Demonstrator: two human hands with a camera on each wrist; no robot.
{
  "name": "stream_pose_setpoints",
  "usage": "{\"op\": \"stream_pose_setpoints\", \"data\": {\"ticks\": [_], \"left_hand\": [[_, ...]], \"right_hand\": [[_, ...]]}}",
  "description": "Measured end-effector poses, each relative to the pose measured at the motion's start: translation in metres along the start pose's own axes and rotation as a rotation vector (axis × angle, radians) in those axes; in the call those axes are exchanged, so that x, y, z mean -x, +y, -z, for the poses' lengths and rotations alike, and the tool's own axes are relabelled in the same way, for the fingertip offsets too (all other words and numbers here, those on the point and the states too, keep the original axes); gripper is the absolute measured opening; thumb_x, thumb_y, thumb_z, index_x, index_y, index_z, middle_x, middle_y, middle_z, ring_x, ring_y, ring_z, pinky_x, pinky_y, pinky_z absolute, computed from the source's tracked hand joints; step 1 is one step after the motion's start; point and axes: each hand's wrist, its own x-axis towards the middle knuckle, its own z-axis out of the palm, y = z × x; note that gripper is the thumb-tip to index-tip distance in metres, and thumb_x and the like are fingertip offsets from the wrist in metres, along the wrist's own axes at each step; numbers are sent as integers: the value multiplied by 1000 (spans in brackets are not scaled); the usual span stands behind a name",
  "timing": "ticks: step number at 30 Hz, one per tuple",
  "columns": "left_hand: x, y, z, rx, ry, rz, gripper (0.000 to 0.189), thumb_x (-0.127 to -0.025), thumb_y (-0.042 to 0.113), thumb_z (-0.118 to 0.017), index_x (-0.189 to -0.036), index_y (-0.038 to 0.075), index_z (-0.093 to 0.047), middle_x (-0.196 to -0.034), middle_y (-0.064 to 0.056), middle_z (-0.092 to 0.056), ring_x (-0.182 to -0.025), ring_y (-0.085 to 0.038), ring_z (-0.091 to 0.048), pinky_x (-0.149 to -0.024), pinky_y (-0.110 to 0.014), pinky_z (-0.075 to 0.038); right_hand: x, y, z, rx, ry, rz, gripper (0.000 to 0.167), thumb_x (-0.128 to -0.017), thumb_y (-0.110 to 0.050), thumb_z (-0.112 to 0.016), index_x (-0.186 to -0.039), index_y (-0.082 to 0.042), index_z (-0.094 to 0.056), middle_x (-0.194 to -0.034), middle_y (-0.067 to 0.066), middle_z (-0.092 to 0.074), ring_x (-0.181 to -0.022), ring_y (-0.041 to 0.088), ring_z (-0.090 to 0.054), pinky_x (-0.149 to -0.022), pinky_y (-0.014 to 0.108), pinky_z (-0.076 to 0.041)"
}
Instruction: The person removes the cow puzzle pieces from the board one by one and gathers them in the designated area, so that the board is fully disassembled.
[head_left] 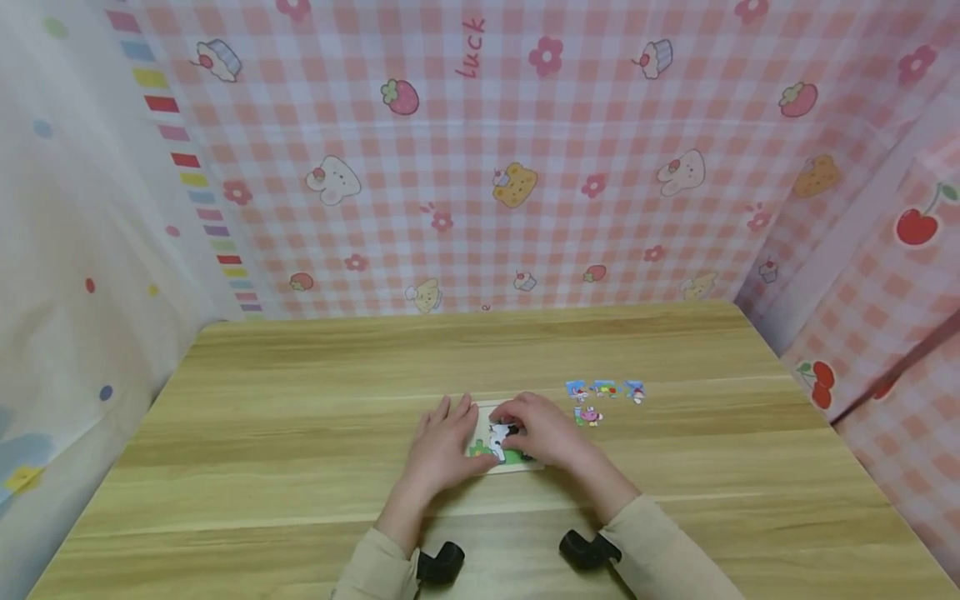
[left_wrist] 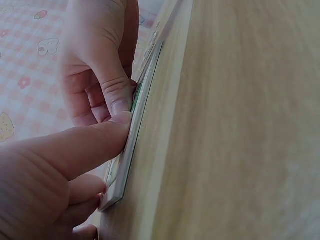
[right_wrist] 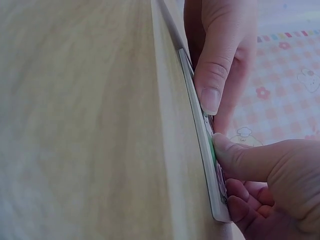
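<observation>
A small puzzle board (head_left: 483, 406) with a pale rim lies flat on the table. Black-and-white and green puzzle pieces (head_left: 497, 447) show between the hands. My left hand (head_left: 444, 446) rests along the board's left side, its fingers extended, the thumb reaching over the near rim; in the left wrist view, that thumb presses at the board. From the right, my right hand (head_left: 545, 429) bends over the board, thumb and forefinger about a black-and-white puzzle piece (head_left: 501, 430). The right wrist view shows both thumbs close together over the board's edge (right_wrist: 207, 160). Fingers hide much of the board.
Several loose puzzle pieces (head_left: 606, 389) lie right of and beyond the board, with a pink one (head_left: 588, 416) nearest. The wooden table (head_left: 300, 400) meets a pink checked cloth (head_left: 480, 167) at its far edge. Black devices (head_left: 442, 564) sit at both wrists.
</observation>
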Motion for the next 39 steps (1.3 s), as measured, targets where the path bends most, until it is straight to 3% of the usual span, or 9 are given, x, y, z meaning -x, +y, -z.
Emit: {"op": "stream_pose_setpoints", "data": {"ticks": [24, 34, 39], "left_hand": [[1, -2, -1, 51, 17, -12, 83, -84, 46, -75, -145, -2, -46, -156, -17, -34, -145, -46, -20, -114, -64, -13], [1, -1, 0, 65, 19, -10, 82, -84, 44, -76, -145, -3, -46, -156, -18, -34, -145, -46, -20, -114, -64, -13], [1, -1, -1, 64, 22, -12, 82, -84, 44, -76, -145, -3, -46, -156, -18, -34, -145, -46, -20, -114, -64, -13]], "right_hand": [[2, 4, -2, -67, 45, 30, 27, -85, -7, -77, -108, -17, -68, -96, -1, -56, -87, 15, -55, -77, 33, -49], [2, 7, -4, -105, 93, 28, 19, -90, -6, -72, -103, -19, -69, -89, -5, -56, -79, 11, -52, -70, 29, -46], [2, 7, -3, -126, 127, 52, 15, -91, -8, -71, -100, -20, -70, -89, -7, -58, -81, 10, -54, -73, 30, -48]]}}
